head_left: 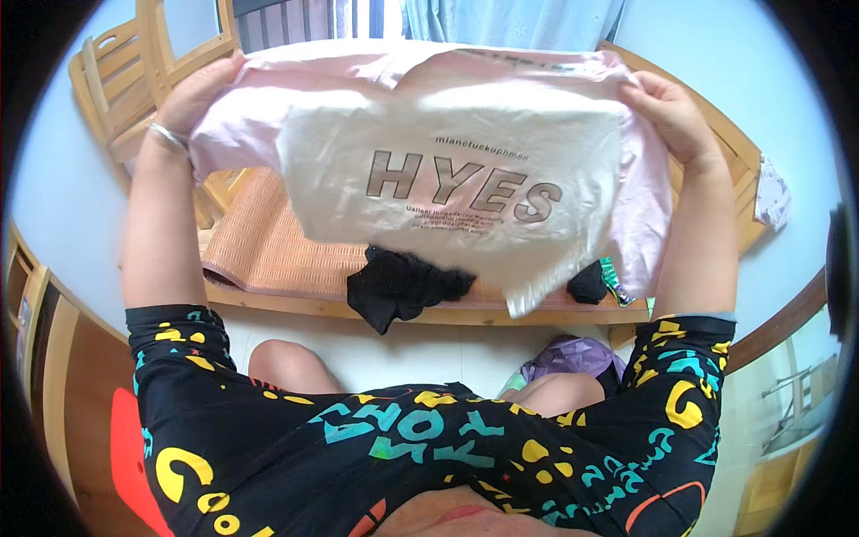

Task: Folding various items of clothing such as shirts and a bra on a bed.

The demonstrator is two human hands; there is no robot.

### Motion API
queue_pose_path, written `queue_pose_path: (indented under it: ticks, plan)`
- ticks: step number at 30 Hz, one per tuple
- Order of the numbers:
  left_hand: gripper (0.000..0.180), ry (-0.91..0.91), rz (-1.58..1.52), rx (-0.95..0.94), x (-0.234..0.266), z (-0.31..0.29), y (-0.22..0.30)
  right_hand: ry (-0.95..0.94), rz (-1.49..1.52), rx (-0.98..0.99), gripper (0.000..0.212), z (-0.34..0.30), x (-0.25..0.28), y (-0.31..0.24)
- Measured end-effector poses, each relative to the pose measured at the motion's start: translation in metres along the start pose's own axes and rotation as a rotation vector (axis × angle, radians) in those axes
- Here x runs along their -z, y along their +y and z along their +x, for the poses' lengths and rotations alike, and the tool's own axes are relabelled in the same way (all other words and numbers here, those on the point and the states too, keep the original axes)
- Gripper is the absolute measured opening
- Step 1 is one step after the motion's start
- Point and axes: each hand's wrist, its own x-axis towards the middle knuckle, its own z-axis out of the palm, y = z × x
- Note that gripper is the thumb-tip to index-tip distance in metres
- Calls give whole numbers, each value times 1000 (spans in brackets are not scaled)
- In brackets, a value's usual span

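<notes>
A pink and cream shirt (340,197) with large printed letters is stretched wide in the air in front of me. My left hand (201,94) is closed on its upper left edge, and a pale bangle circles that wrist. At the upper right edge, my right hand (676,112) grips the cloth with thumb and fingers. Both arms are raised and spread. The shirt's lower hem hangs loose over a wooden bench and hides part of it. Below the hem, a crumpled black garment (394,288) droops over the bench's front edge.
A woven mat (259,233) covers the wooden bench (537,315). Near its right end lies a black bundle (587,285). A purple bag (571,354) is on the floor beside my knee. Behind stand a wooden folding chair (114,80) and a blue curtain (519,25).
</notes>
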Motion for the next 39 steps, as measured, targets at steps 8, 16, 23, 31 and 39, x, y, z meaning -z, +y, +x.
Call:
queue_pose_path:
  ticks: [8, 16, 23, 31, 39]
  plan:
    - [36, 404, 250, 248, -3, 98, -115, 300, -627, -160, 31, 77, -44, 108]
    - [54, 545, 370, 426, 17, 91, -311, 432, -409, -12, 38, -20, -124, 270]
    - [32, 302, 308, 648, 6, -18, -395, 442, -127, -599, 33, -177, -139, 386]
    - [27, 127, 200, 794, -15, -42, -394, 115, -540, -815, 41, -152, -149, 324]
    - [21, 32, 71, 878, -17, -45, -383, -527, -645, -895, 58, -149, -139, 302]
